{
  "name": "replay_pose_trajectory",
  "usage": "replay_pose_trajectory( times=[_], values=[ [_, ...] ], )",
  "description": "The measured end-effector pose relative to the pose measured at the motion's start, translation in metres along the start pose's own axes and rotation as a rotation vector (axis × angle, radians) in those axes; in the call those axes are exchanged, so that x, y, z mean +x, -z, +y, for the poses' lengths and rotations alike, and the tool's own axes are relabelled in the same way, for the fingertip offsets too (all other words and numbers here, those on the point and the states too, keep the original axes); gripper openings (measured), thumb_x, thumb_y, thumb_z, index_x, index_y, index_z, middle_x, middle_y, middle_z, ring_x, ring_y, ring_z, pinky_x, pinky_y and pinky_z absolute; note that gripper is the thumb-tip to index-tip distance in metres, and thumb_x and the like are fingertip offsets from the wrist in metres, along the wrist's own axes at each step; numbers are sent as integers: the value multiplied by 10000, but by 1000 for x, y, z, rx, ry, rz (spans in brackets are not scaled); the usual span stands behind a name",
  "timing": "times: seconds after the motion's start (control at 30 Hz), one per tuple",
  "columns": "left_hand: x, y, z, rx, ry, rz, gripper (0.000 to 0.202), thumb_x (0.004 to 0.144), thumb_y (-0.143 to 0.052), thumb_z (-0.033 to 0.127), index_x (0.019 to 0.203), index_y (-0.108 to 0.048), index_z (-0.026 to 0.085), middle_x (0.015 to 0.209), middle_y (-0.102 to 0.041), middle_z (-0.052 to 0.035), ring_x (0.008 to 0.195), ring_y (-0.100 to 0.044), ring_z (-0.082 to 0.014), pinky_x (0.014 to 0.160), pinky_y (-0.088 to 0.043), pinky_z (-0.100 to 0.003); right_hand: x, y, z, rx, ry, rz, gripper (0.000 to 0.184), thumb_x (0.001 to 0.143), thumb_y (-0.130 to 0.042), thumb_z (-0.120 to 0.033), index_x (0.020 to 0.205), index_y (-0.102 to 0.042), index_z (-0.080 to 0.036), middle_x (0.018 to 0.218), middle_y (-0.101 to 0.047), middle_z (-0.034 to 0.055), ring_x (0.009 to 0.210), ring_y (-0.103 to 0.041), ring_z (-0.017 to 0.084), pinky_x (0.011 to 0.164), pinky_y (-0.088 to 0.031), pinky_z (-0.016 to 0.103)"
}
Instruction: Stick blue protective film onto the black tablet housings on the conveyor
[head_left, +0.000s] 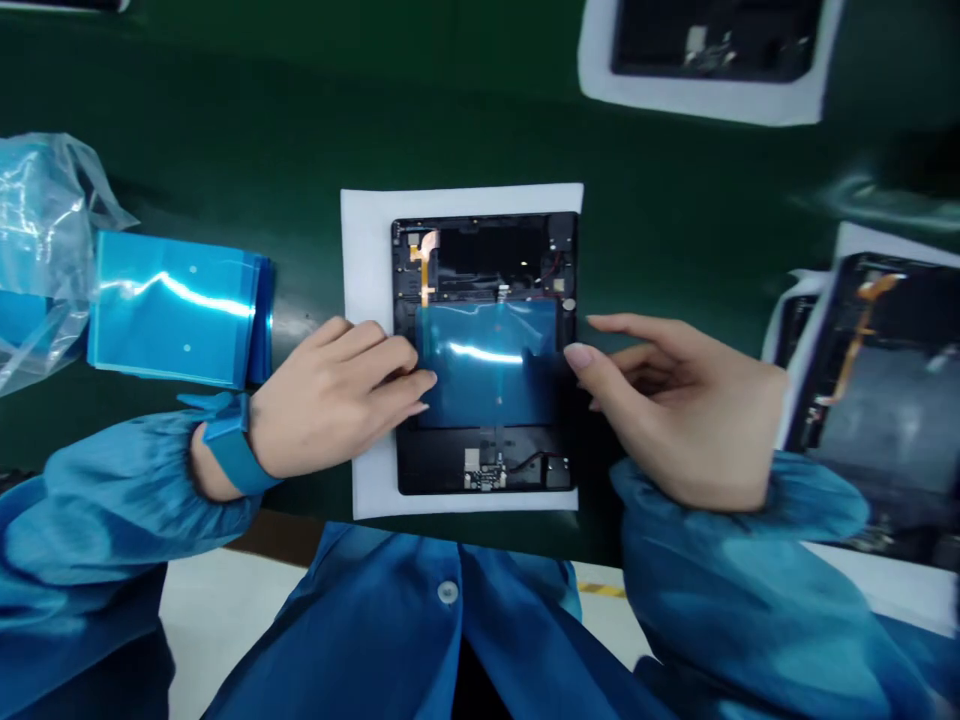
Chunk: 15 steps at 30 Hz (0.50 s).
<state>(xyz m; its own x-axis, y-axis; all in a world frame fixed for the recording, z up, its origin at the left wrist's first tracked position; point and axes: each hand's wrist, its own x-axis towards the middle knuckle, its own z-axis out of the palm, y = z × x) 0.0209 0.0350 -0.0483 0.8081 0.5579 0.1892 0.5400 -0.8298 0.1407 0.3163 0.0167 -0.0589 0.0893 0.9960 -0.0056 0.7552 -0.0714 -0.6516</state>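
Note:
A tablet housing with its inside exposed (487, 460) lies on a white foam sheet (367, 290) in front of me. A clear blue film sheet (487, 390) covers its middle and reflects a bright streak of light. My left hand (345, 390) has its fingers bent over the housing's left side, with thumb and forefinger closed at the film's left edge. Beside the housing's right edge is my right hand (660, 390), its thumb and forefinger apart and nothing visible between them. An orange flex cable (425, 275) runs along the housing's upper left.
A stack of blue film sheets (172, 310) lies at left, beside a clear plastic bag (52, 240) with more blue sheets. Another open housing (877, 400) rests among white sheets at right. One more housing (712, 40) sits on foam at the top right. The table (300, 120) is green.

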Motion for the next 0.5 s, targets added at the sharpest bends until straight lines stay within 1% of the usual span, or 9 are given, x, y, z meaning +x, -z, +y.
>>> replay_pose_trajectory(
  times=[0.07, 0.13, 0.2, 0.27, 0.33, 0.37, 0.43, 0.5],
  values=[
    [12, -2, 3, 107, -41, -29, 270, 1028, -451, 173, 1136, -698, 159, 1038, -691, -82, 906, -584, -226, 704, -396, -358, -1, -1, 3, -2, -11, -9, 375, 867, -710, -488, 1079, -757, -182, 694, -724, 18, 580, -682, 165, 603, -566, 310],
    [27, -7, 7, 135, -77, -84, 338, 1021, -408, 128, 1225, -677, 154, 1071, -684, -98, 930, -585, -238, 723, -397, -372, -1, -3, 7, 28, -8, -46, 334, 901, -663, -461, 1070, -749, -185, 707, -723, 15, 587, -687, 160, 605, -571, 304],
    [45, -13, 15, 129, -90, -159, 407, 1016, -384, 117, 1338, -625, 177, 1076, -671, -111, 937, -595, -253, 722, -391, -378, 0, -5, 11, 75, 4, -67, 309, 923, -626, -432, 1061, -739, -180, 717, -720, 14, 592, -687, 152, 603, -572, 292],
    [60, -17, 22, 118, -67, -237, 477, 1008, -365, 110, 1425, -562, 230, 1073, -659, -115, 945, -612, -269, 730, -392, -382, 0, -7, 15, 115, 17, -78, 291, 934, -606, -407, 1055, -732, -175, 729, -721, 15, 595, -686, 146, 610, -573, 285],
    [69, -20, 26, 105, -24, -290, 537, 991, -353, 95, 1471, -512, 277, 1094, -649, -120, 960, -626, -286, 753, -405, -393, -1, -8, 15, 122, 41, -76, 266, 933, -607, -379, 1046, -731, -173, 735, -721, 16, 593, -682, 144, 621, -570, 284],
    [70, -19, 25, 87, -18, -305, 555, 979, -359, 88, 1480, -498, 282, 1111, -644, -124, 970, -629, -292, 765, -415, -400, -2, -9, 14, 95, 65, -58, 251, 932, -608, -363, 1040, -733, -174, 735, -719, 17, 598, -680, 147, 627, -566, 287],
    [64, -17, 17, 20, -11, -298, 569, 946, -404, 84, 1488, -481, 240, 1148, -637, -134, 998, -626, -296, 802, -442, -414, -4, -10, 8, -11, 161, 8, 231, 944, -594, -333, 1029, -741, -177, 744, -717, 29, 622, -673, 158, 640, -549, 298],
    [49, -13, 2, -61, 74, -220, 547, 933, -493, 156, 1480, -470, 163, 1214, -622, -154, 1064, -612, -306, 872, -472, -436, -5, -13, -1, -126, 338, 28, 248, 973, -561, -320, 1031, -752, -174, 813, -732, 61, 716, -682, 182, 697, -538, 316]
  ],
)
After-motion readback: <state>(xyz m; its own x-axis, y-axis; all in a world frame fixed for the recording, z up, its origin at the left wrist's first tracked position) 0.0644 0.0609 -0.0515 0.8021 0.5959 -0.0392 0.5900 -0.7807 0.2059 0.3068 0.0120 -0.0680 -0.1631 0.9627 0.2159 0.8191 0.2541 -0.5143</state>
